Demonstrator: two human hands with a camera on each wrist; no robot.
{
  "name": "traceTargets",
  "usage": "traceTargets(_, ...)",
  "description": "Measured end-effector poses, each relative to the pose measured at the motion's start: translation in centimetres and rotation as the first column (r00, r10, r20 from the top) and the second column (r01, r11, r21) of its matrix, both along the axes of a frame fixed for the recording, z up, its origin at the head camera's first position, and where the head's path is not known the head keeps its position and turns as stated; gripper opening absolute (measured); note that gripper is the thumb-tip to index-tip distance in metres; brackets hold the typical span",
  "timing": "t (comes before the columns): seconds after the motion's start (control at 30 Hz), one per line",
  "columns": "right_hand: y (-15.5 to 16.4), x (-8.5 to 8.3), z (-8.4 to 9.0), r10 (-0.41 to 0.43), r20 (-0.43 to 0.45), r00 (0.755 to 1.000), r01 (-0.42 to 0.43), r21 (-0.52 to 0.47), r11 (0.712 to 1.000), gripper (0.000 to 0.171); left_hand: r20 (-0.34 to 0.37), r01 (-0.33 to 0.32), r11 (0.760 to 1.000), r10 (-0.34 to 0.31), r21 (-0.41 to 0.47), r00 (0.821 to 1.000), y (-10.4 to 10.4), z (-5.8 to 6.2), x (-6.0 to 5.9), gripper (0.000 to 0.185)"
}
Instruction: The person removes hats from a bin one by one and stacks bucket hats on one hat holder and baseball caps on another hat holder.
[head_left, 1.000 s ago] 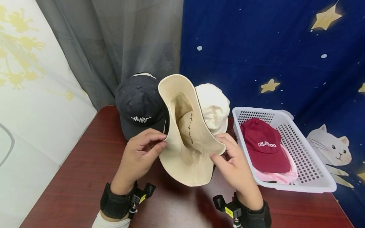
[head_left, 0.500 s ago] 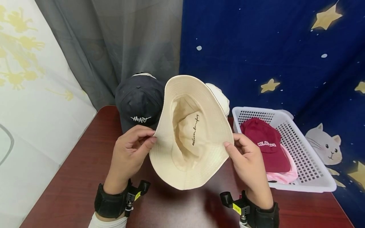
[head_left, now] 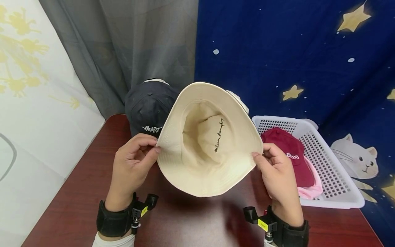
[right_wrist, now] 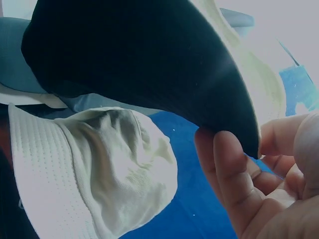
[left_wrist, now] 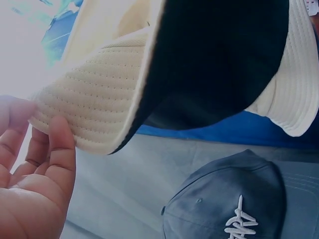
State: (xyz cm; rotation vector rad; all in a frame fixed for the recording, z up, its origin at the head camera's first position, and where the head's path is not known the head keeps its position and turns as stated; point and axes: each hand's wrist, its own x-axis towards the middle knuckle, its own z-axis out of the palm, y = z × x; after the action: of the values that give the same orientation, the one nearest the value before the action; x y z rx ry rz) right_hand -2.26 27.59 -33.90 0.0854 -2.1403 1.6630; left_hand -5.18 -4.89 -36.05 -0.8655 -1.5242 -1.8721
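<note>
A bucket hat (head_left: 203,178), cream inside with dark cursive stitching and black outside, hangs above the table with its opening toward me. My left hand (head_left: 132,164) pinches the brim's left edge between thumb and fingers. On the opposite edge, my right hand (head_left: 277,171) pinches the brim the same way. The black outer side (right_wrist: 139,55) fills the top of the right wrist view. Behind the hat stand a dark navy cap (head_left: 148,109) lettered HEART and a white bucket hat (right_wrist: 119,164), mostly hidden in the head view.
A white plastic basket (head_left: 336,164) stands at the right of the dark red table (head_left: 80,192). Inside lie a maroon cap (head_left: 285,147) and something pink (head_left: 311,188) under it. Grey and blue starry curtains (head_left: 253,41) hang behind.
Both hands have moved apart, spreading the folded brim into a wide, rounder shape. The crown's inside and its stitching show more fully. The white hat behind has become more covered.
</note>
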Motion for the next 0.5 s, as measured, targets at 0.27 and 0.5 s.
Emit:
traceTargets(0.27, 0.47, 0.18, 0.3, -0.073, -0.081, 0.994, 0.058, -0.179, 0.982, 0.007, -0.008, 0.014, 0.999, -0.014, 0.039, 1.0, -0.34, 0.34, 0.22, 0.019)
traceTargets(0.5, 0.9, -0.13, 0.0, -0.082, -0.322, 0.943, -0.072, -0.439, 0.896, 0.013, 0.104, -0.113, 0.984, 0.099, 0.136, 0.99, -0.43, 0.39, 0.36, 0.014)
